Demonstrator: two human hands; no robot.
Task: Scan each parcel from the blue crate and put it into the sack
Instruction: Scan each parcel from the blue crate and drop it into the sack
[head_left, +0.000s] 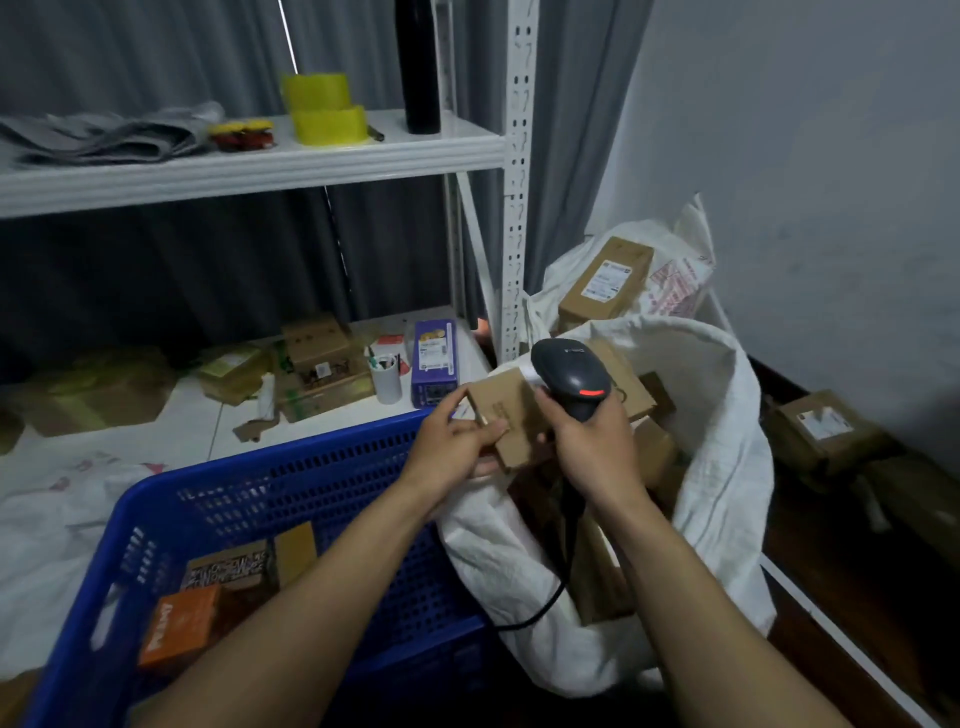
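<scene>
Pinching small cardboard parcel in left grip at centre frame, just over the sack mouth; clutching scanner in right grip. Risking a missed read from poor aim.

Brown cardboard parcel tilted over open white sack; black scanner touching it; blue crate adjoining, part-filled.

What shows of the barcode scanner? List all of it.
The barcode scanner is a dark grey, plastic-looking handheld with a rounded head and a glowing red bar on its neck. The right hand curls round its grip, holding it upright above the open white sack, head beside the cardboard parcel that the left hand holds. A black cable trails down from the grip over the sack.
</scene>
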